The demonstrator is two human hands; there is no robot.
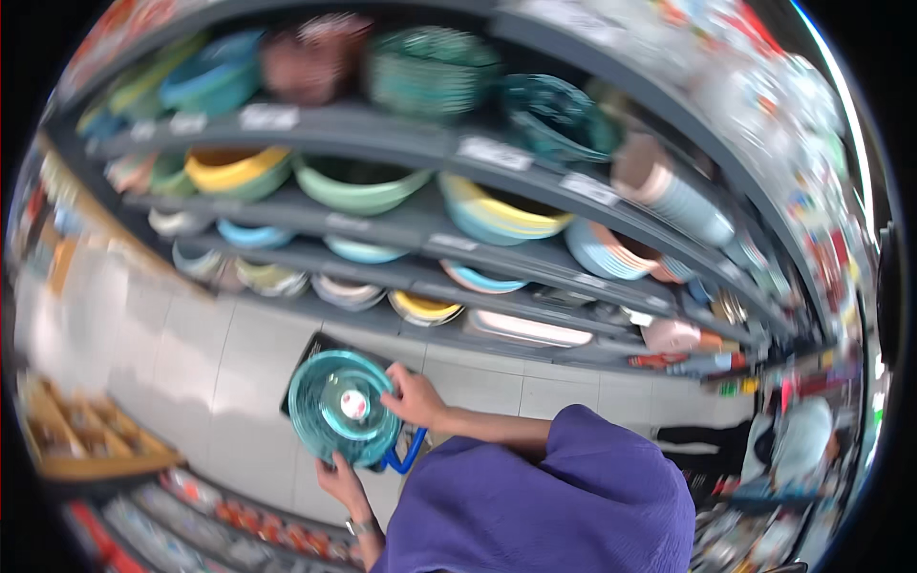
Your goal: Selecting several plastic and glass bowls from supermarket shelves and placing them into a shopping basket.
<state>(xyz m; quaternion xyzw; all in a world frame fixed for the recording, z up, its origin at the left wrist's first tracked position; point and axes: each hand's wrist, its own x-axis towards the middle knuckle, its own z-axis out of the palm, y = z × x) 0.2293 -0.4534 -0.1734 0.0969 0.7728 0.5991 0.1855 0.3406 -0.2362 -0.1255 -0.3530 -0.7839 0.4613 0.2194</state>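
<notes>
Both of my hands hold a translucent teal plastic basin [308, 408] by its rim. A round white and red sticker [354, 405] marks the middle of its bottom. My right hand [415, 400] grips the rim on the side nearer the shelves. On the opposite side my left hand [339, 484], with a watch on its wrist, has its fingers at the rim. A dark flat thing [315, 349] shows partly beneath the basin, and a blue handle [410, 453] sticks out beside it. The basin hides most of what lies under it.
A grey shelf unit [423, 193] carries stacked plastic basins, with a teal basin [559, 118] on an upper shelf. A wooden divided display [93, 430] stands at left on the tiled floor [251, 372]. Packaged goods [272, 530] line a lower rack. Another person [788, 437] is at right.
</notes>
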